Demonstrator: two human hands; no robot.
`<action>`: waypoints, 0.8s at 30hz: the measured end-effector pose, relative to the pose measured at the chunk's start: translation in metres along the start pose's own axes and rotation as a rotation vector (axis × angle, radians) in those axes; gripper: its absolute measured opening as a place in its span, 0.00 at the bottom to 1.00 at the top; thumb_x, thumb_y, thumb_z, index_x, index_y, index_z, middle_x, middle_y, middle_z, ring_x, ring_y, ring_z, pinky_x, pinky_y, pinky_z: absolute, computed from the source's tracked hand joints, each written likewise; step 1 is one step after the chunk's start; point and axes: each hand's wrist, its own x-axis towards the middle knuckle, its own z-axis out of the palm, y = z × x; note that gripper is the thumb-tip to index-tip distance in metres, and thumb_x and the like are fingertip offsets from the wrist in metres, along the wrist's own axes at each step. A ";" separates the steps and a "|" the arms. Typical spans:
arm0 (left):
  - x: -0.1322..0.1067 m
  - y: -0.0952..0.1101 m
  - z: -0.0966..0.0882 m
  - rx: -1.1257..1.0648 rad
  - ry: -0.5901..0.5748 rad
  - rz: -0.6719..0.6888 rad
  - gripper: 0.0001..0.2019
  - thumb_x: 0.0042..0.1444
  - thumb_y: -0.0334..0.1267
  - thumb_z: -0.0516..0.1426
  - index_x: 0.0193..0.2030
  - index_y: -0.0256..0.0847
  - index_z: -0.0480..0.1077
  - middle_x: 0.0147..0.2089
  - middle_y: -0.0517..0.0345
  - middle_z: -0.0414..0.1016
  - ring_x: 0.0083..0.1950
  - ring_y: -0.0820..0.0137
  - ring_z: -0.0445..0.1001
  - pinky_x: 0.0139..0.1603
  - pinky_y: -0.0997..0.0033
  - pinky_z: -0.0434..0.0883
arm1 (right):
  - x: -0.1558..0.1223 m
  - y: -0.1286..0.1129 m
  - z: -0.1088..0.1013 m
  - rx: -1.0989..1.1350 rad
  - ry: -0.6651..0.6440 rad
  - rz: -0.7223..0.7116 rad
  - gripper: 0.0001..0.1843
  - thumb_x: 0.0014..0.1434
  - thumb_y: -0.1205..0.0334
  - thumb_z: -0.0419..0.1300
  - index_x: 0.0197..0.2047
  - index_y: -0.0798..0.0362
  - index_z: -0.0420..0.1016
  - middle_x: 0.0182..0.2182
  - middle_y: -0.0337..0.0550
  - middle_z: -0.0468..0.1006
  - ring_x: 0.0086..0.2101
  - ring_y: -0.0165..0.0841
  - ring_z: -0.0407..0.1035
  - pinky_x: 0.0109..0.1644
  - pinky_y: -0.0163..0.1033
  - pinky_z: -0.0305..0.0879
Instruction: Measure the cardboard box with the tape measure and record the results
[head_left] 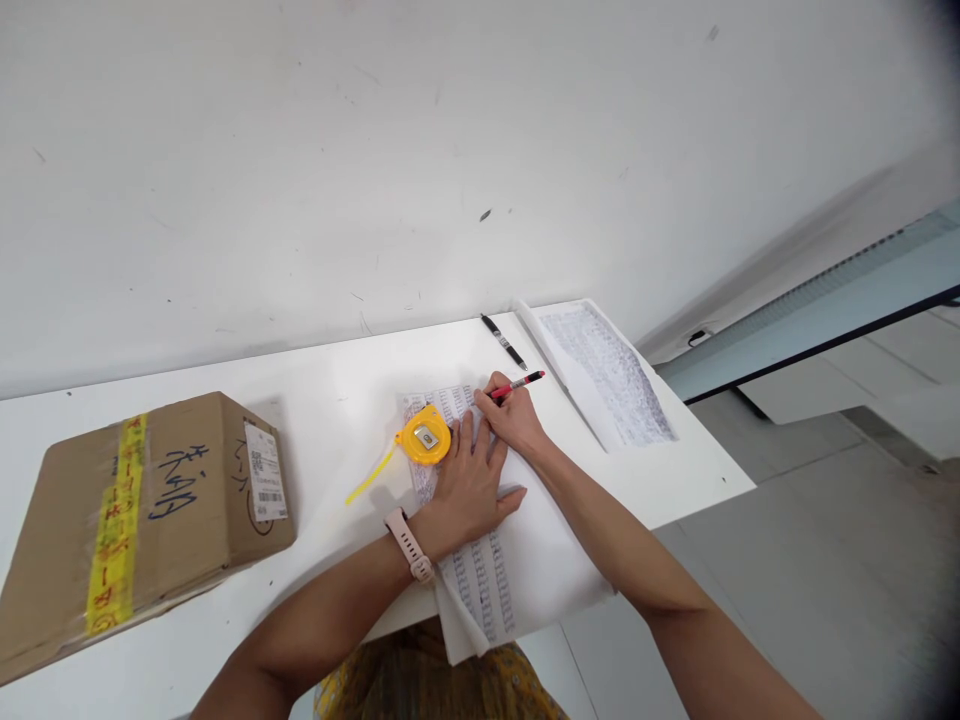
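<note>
My left hand (466,482), with a pale pink watch on its wrist, lies flat with fingers spread on a printed sheet of paper (517,570) on the white table (330,400). A yellow tape measure (424,438) rests on the sheet just left of those fingers, its yellow strap trailing left. My right hand (516,415) is closed round a red pen (519,385), whose tip touches the top of the sheet.
A taped cardboard box (142,510) with blue writing and a label sits at the table's left. A black pen (504,342) and a second stack of printed sheets (607,375) lie at the far right corner. A white wall stands behind; grey floor lies to the right.
</note>
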 end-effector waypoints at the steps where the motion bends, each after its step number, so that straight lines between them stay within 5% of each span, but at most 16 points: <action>1: 0.000 0.000 0.000 0.001 -0.002 0.000 0.39 0.61 0.57 0.53 0.71 0.30 0.53 0.73 0.30 0.50 0.74 0.37 0.43 0.70 0.38 0.48 | 0.000 0.000 0.000 0.005 -0.001 -0.001 0.14 0.56 0.59 0.58 0.23 0.49 0.58 0.18 0.31 0.58 0.22 0.28 0.54 0.27 0.36 0.50; 24: 0.000 0.000 0.000 -0.006 -0.014 -0.002 0.39 0.61 0.57 0.53 0.71 0.30 0.52 0.73 0.30 0.50 0.75 0.39 0.42 0.71 0.39 0.46 | -0.001 -0.002 -0.001 -0.047 0.012 -0.003 0.14 0.56 0.59 0.57 0.23 0.49 0.57 0.19 0.31 0.58 0.23 0.29 0.54 0.28 0.36 0.51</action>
